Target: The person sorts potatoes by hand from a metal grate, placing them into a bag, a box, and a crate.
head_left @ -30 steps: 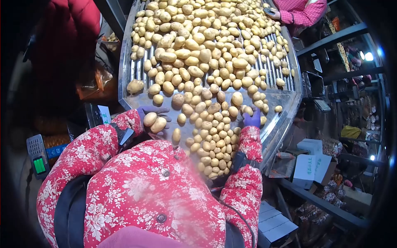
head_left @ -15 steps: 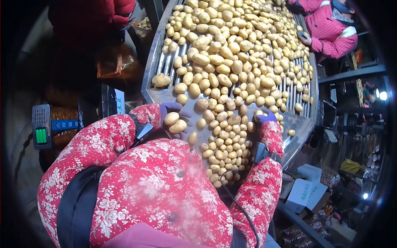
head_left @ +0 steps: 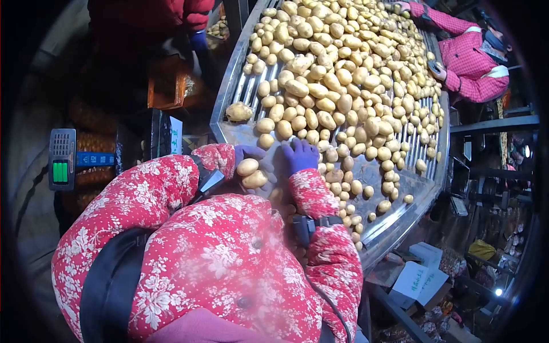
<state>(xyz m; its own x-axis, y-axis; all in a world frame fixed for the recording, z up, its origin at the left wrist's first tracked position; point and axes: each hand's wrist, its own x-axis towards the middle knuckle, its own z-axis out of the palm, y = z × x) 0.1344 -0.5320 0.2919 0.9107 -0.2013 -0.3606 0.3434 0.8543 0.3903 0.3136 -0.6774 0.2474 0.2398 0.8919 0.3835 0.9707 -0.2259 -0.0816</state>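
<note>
My left hand [head_left: 251, 157], in a purple glove, holds two potatoes [head_left: 251, 172] at the near edge of the metal sorting table [head_left: 400, 217]. My right hand [head_left: 300, 154], also purple-gloved, rests right beside it on the near potatoes, fingers spread; whether it grips one I cannot tell. A dense heap of potatoes [head_left: 337, 74] covers the roller bars beyond both hands. Smaller potatoes [head_left: 366, 191] lie scattered on the smooth plate to the right of my right arm.
A person in a pink checked jacket [head_left: 474, 63] works at the table's far right side. Another person in red [head_left: 171, 17] stands at the far left. A scale display [head_left: 62, 166] sits at my left. White boxes [head_left: 420, 271] lie below right.
My right hand swung left from the table's right part to just beside my left hand. The left hand kept its two potatoes. My view shifted left.
</note>
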